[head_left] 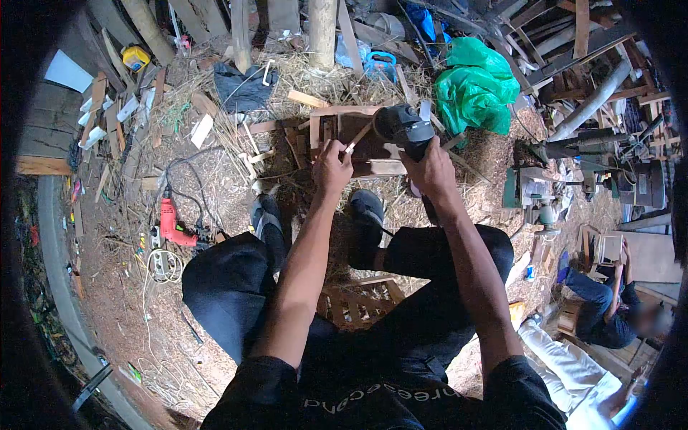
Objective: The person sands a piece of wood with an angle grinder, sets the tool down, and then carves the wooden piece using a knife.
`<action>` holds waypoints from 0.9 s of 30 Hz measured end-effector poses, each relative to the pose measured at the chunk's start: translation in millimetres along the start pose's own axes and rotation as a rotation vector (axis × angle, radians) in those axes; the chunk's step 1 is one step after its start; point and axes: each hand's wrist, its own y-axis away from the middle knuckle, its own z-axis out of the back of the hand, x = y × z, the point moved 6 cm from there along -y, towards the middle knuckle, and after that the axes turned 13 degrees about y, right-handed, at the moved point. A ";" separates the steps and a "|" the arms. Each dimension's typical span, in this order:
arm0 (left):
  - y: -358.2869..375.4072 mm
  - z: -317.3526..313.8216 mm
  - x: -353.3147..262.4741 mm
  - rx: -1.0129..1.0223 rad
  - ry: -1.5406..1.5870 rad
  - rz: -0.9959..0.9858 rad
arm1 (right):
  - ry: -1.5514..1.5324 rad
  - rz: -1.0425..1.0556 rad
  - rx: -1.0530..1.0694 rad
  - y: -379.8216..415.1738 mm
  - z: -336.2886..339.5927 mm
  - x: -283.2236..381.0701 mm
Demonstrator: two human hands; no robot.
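My right hand (431, 168) is closed round the body of a black power tool (405, 127), whose round head points to the left. My left hand (332, 168) pinches a thin, light wooden stick (358, 137); its far end reaches the tool's round head. Whether the two touch is hard to tell. Under both hands lies a reddish-brown wooden frame or box (380, 169) on the ground, between and beyond my feet.
A red drill (174, 225) with cables lies at the left. The green plastic bag (476, 86) is at the upper right, a machine (545, 179) at the right. Two other people (602, 308) sit at the lower right. Wood scraps and shavings cover the ground.
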 end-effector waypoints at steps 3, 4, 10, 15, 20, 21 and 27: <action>0.7 -1.4 5.6 -0.004 0.019 0.011 | 0.015 0.014 -0.018 -1.4 -1.2 -5.0; 1.1 -1.8 6.1 -0.010 0.025 0.009 | 0.016 0.035 -0.040 0.8 -3.3 -6.1; 1.8 -1.3 6.0 -0.023 -0.012 -0.034 | -0.011 0.017 -0.016 2.6 -0.2 0.3; 1.2 0.0 1.2 -0.002 -0.021 0.028 | 0.004 -0.068 0.013 -1.1 6.4 -3.3; 1.3 -3.2 5.9 -0.004 0.007 -0.001 | -0.008 0.006 0.002 6.8 2.0 3.7; 2.3 -3.1 7.7 -0.008 0.000 0.003 | -0.012 -0.011 0.004 6.7 1.4 3.9; 3.2 -2.3 1.8 -0.051 0.028 0.011 | 0.009 -0.005 -0.053 -0.6 1.6 -6.1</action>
